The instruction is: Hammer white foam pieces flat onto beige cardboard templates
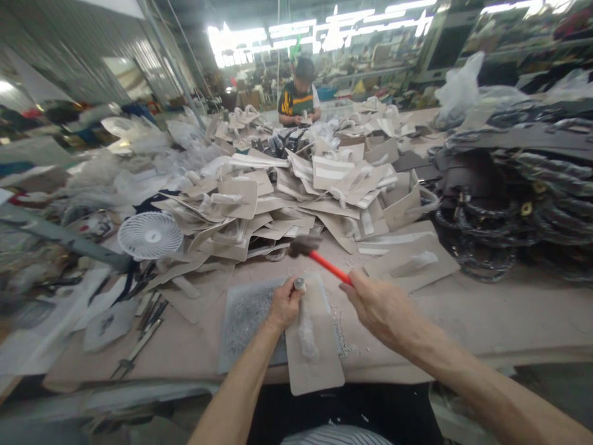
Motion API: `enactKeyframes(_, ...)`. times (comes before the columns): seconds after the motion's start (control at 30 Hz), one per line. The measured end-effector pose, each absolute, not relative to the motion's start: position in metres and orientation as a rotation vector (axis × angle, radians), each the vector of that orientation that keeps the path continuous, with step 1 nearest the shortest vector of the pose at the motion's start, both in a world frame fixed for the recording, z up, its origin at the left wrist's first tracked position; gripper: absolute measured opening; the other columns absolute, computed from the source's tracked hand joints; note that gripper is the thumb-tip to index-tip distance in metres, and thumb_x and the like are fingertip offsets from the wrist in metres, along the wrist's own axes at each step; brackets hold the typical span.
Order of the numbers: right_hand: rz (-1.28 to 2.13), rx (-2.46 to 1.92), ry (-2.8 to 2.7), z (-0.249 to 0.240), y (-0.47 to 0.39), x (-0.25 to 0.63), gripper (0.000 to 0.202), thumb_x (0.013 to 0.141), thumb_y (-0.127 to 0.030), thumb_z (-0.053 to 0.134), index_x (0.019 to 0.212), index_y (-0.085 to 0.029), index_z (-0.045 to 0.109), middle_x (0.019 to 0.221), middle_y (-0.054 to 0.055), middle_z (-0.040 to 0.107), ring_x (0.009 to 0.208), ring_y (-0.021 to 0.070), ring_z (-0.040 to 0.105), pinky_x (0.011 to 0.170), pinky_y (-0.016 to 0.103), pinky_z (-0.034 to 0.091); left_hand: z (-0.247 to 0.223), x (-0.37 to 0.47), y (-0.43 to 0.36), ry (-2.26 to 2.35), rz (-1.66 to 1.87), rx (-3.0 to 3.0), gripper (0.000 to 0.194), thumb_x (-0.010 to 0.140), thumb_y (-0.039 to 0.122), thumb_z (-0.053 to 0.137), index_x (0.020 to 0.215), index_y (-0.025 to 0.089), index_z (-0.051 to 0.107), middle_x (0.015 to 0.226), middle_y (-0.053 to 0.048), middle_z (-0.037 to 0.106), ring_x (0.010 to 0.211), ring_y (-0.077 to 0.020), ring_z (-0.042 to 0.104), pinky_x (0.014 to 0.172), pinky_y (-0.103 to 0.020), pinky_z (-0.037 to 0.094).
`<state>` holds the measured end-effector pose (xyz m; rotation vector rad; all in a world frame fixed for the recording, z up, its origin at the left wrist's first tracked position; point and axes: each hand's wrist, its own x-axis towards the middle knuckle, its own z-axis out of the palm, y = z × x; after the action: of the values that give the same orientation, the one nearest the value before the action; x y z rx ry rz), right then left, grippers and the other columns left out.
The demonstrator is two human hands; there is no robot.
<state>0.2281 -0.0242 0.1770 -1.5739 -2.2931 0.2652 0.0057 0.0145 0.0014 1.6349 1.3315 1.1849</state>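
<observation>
My right hand [373, 303] grips the red handle of a hammer [327, 266], its dark head raised above the table. Below and slightly left of that head, my left hand [285, 304] is closed around a short metal punch [299, 284] with a round top. The punch stands over a beige panel [317, 374] that has a plastic-wrapped handle strip along its middle; its lower tip is hidden by my fingers. Under the panel's left side lies a grey, worn board [248, 318]. Small metal rivets [343, 340] are scattered right of the panel.
Beige panels [278, 204] are heaped behind my hands. A white fan [151, 235] and calipers [134, 352] lie left. Dark bag pieces with wrapped handles [491, 210] are stacked at right. Across the table sits another person [299, 99].
</observation>
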Motion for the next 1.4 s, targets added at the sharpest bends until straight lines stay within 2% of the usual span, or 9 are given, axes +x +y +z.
enactKeyframes(0.13,0.036,-1.415,-1.783,0.204,-0.029,0.221,0.030,0.102,-0.043,0.033,0.083,-0.023,0.044,0.057,-0.004,0.045,0.048,0.0113,0.041,0.051,0.026,0.028,0.001,0.005,0.015,1.318,1.190,1.644,0.017,0.083,0.025,0.058,0.095,0.019,0.068,0.078,-0.001,0.065,0.072,-0.0165,0.057,0.070,-0.024,0.042)
enactKeyframes(0.37,0.422,-1.723,-2.447,0.118,-0.041,0.226,0.026,0.100,-0.031,0.036,0.085,-0.020,0.052,0.054,-0.001,0.051,0.045,0.0108,0.036,0.049,0.029,0.015,-0.002,0.006,0.015,1.310,1.178,1.609,0.019,0.080,0.024,0.059,0.096,0.018,0.068,0.068,0.001,0.059,0.063,-0.0151,0.051,0.063,-0.024,0.038)
enactKeyframes(0.63,0.531,-2.084,-2.328,0.064,-0.042,0.268,0.031,0.102,-0.034,0.033,0.095,-0.015,0.057,0.073,0.008,0.065,0.064,0.0184,0.059,0.057,0.029,0.032,-0.002,0.006,0.015,1.265,1.196,1.540,0.019,0.080,0.024,0.061,0.097,0.019,0.068,0.082,-0.001,0.067,0.074,-0.0160,0.059,0.071,-0.025,0.045)
enactKeyframes(0.77,0.093,-1.919,-2.362,0.048,-0.047,0.256,0.031,0.095,-0.021,0.044,0.122,-0.010,0.055,0.117,0.021,0.062,0.094,0.0266,0.063,0.074,0.036,0.047,0.002,0.007,0.014,1.259,1.247,1.479,0.019,0.076,0.026,0.065,0.093,0.018,0.070,0.081,-0.001,0.069,0.073,-0.0162,0.062,0.070,-0.025,0.047)
enactKeyframes(0.87,0.050,-1.312,-2.593,0.058,-0.050,0.218,0.051,0.087,-0.008,0.046,0.137,-0.019,0.048,0.144,0.016,0.046,0.111,0.0247,0.055,0.088,0.039,0.047,0.001,0.010,0.015,1.240,1.282,1.410,0.024,0.072,0.029,0.069,0.093,0.018,0.070,0.083,-0.002,0.072,0.076,-0.0169,0.065,0.073,-0.026,0.051)
enactKeyframes(0.97,0.114,-0.884,-2.892,0.066,-0.050,0.177,0.026,0.086,-0.011,0.050,0.108,-0.020,0.062,0.123,0.010,0.060,0.096,0.0223,0.056,0.081,0.038,0.047,-0.002,0.011,0.018,1.249,1.293,1.269,0.032,0.068,0.032,0.075,0.094,0.016,0.070,0.086,-0.004,0.074,0.078,-0.0172,0.067,0.075,-0.027,0.052)
enactKeyframes(1.07,0.056,-0.987,-2.915,0.066,-0.047,0.153,0.014,0.087,-0.014,0.050,0.095,-0.017,0.062,0.096,0.010,0.064,0.084,0.0237,0.058,0.076,0.039,0.047,0.007,0.006,0.025,1.296,1.450,0.974,0.039,0.066,0.040,0.079,0.091,0.013,0.067,0.084,-0.006,0.074,0.075,-0.0168,0.068,0.073,-0.027,0.053)
enactKeyframes(1.23,0.077,-1.567,-2.633,0.077,-0.035,0.148,0.024,0.085,-0.008,0.043,0.103,-0.014,0.059,0.089,0.013,0.066,0.079,0.0254,0.064,0.060,0.033,0.043,0.060,-0.020,0.029,1.245,1.895,0.808,0.045,0.069,0.042,0.082,0.097,0.013,0.064,0.092,-0.008,0.074,0.082,-0.0182,0.072,0.079,-0.029,0.056)
enactKeyframes(1.4,0.482,-1.802,-2.247,0.072,-0.027,0.148,0.039,0.096,-0.033,0.043,0.127,-0.010,0.049,0.089,0.014,0.072,0.079,0.0260,0.070,0.065,0.033,0.047,0.073,-0.024,0.024,1.254,1.773,1.059,0.037,0.074,0.036,0.080,0.099,0.014,0.066,0.092,-0.008,0.074,0.084,-0.0170,0.070,0.081,-0.027,0.055)
